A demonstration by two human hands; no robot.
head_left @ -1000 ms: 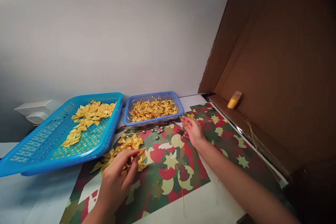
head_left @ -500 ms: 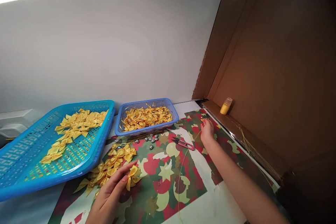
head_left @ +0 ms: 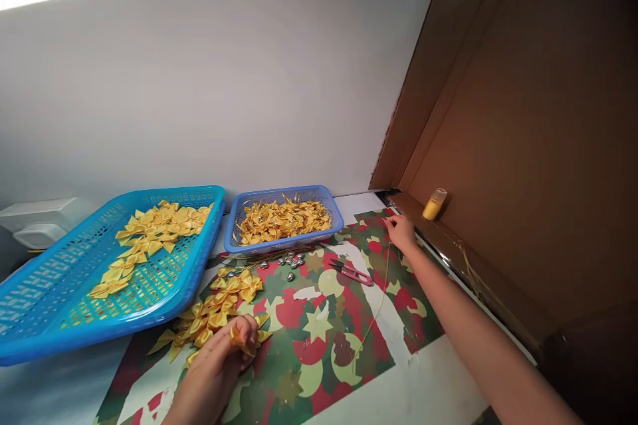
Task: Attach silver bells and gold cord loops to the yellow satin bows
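Observation:
My left hand [head_left: 214,365] is closed around a yellow ribbon bow [head_left: 241,342], its fingers curled over it at the front of the table. Just beyond it lies a loose pile of yellow bows [head_left: 219,299]. Farther off at the right, my right hand [head_left: 401,234] pinches a thin gold cord [head_left: 381,305], which trails down across the patterned sheet. Its fingertips are small in view, so anything else between them is hard to make out. Pink-handled thread snips [head_left: 356,273] lie left of that hand. Several silver bells [head_left: 290,276] rest near the bow pile.
A large blue basket [head_left: 30,345] with yellow bows stands at the left. Behind the bells is a smaller blue basket [head_left: 284,244] full of bows with gold cords. A small yellow-filled bottle [head_left: 432,207] stands by the cardboard wall [head_left: 528,133] at right.
My left fingers have curled in over the bow, which was held out at the fingertips before. The right hand has moved slightly, and the cord now slants from it. The view has shifted a little.

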